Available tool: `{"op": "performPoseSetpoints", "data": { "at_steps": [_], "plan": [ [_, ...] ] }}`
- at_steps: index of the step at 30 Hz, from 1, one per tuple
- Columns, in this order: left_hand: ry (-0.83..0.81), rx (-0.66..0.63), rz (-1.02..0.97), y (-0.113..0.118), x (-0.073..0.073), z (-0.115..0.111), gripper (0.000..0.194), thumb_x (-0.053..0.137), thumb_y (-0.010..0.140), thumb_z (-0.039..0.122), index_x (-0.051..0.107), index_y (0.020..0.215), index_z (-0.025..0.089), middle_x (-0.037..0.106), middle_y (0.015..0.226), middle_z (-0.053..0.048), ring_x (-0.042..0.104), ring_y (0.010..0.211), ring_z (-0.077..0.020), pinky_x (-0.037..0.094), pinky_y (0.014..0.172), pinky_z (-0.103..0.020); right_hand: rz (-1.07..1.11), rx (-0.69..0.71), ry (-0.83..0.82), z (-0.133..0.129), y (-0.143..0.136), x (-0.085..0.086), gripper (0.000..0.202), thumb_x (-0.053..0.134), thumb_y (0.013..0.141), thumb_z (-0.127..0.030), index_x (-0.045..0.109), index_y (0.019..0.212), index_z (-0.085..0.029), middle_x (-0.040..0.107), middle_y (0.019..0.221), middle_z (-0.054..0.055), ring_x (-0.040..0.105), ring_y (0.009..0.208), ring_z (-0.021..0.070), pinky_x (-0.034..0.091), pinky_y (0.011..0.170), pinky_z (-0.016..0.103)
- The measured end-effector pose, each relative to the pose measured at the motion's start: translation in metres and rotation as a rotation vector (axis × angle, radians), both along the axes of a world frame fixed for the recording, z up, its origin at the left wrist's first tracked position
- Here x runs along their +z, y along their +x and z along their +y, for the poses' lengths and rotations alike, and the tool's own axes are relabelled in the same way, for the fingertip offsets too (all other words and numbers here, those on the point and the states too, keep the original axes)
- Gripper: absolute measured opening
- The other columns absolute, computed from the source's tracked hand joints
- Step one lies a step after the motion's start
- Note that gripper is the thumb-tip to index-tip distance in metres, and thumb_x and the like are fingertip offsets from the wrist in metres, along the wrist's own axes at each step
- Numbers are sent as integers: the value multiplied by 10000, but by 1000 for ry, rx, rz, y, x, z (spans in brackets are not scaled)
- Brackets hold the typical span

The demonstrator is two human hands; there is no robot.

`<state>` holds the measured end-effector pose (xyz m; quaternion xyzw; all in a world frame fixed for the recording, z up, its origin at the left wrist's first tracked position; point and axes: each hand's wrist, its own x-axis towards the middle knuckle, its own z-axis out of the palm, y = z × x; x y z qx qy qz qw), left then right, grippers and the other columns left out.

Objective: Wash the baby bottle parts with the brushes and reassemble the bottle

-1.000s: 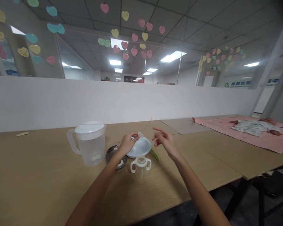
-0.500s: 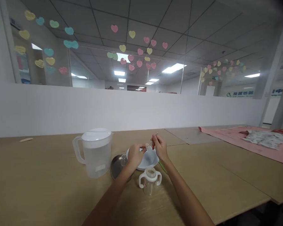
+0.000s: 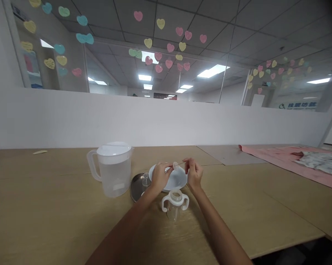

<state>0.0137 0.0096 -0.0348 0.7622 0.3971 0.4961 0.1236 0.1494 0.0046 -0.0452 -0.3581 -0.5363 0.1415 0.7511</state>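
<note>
My left hand pinches a small, translucent, cup-shaped piece that looks like a bottle teat. In my right hand, closed at the fingertips, is a thin stick whose far end meets the teat; its tip is too small to make out. Both hands are above a white bowl. In front of the bowl stands a clear baby bottle with two white handles and an uncovered mouth. Left of the bowl, a round steel tray carries a clear cap, partly behind my left wrist.
A lidded, translucent pitcher with a handle stands left of the tray. Pink cloth with a patterned garment lies at the far right. A white wall bounds the table's back; its front edge shows at lower right.
My right hand has shifted right and turned, and the stick lies flatter, pointing left into the teat. My left hand still holds the teat. The view has tilted slightly down.
</note>
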Motion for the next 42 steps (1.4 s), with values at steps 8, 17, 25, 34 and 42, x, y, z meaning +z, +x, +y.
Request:
{"op": "performPoseSetpoints", "data": {
  "at_steps": [8, 17, 25, 34, 42],
  "plan": [
    [-101, -26, -64, 3, -3, 6, 184, 589, 785, 224, 721, 912, 211, 716, 951, -56, 640, 854, -207, 455, 775, -303, -4, -8, -65, 4, 2, 4, 464, 396, 834, -548, 584, 663, -159, 350, 455, -58, 328, 422, 77, 280, 436, 213],
    [73, 45, 64, 9, 13, -8, 184, 585, 813, 222, 704, 952, 233, 712, 868, -37, 593, 819, -179, 437, 727, -286, -124, -47, -16, 4, -8, -3, 393, 464, 822, -484, 601, 681, -144, 511, 568, -15, 439, 548, 98, 341, 531, 219],
    [273, 7, 346, -7, 14, 1, 211, 552, 845, 236, 683, 1010, 234, 713, 901, -35, 548, 824, -184, 418, 748, -302, 72, -97, -12, 12, 6, 1, 371, 508, 797, -484, 588, 656, -150, 463, 546, -37, 429, 486, 83, 354, 505, 223],
    [300, -2, 608, 0, 7, 9, 243, 497, 876, 248, 666, 1050, 259, 691, 859, -48, 526, 803, -184, 374, 743, -308, 561, -179, -189, 40, 44, -14, 381, 537, 713, -540, 514, 611, -174, 355, 429, -86, 274, 365, 52, 213, 382, 219],
    [229, 4, 628, -3, 7, 8, 231, 516, 862, 230, 686, 1013, 270, 701, 849, -46, 529, 807, -190, 384, 725, -297, 629, -257, -277, 61, 54, -37, 341, 518, 723, -511, 497, 617, -188, 317, 403, -94, 271, 362, 64, 230, 372, 223]
  ]
}}
